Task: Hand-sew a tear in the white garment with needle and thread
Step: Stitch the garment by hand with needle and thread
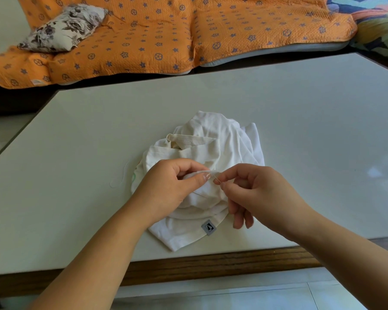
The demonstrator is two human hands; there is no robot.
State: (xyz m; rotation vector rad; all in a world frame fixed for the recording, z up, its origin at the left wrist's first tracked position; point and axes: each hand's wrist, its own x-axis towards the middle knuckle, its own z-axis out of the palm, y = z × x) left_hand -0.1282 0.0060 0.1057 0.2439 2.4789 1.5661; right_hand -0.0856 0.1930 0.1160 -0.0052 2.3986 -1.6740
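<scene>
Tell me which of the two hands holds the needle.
The right hand: its thumb and forefinger pinch the needle, while the left hand grips a fold of the white garment instead.

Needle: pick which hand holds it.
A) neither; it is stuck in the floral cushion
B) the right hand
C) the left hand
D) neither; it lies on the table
B: the right hand pinches the needle between thumb and forefinger, while the left hand holds a fold of the white garment.
</scene>
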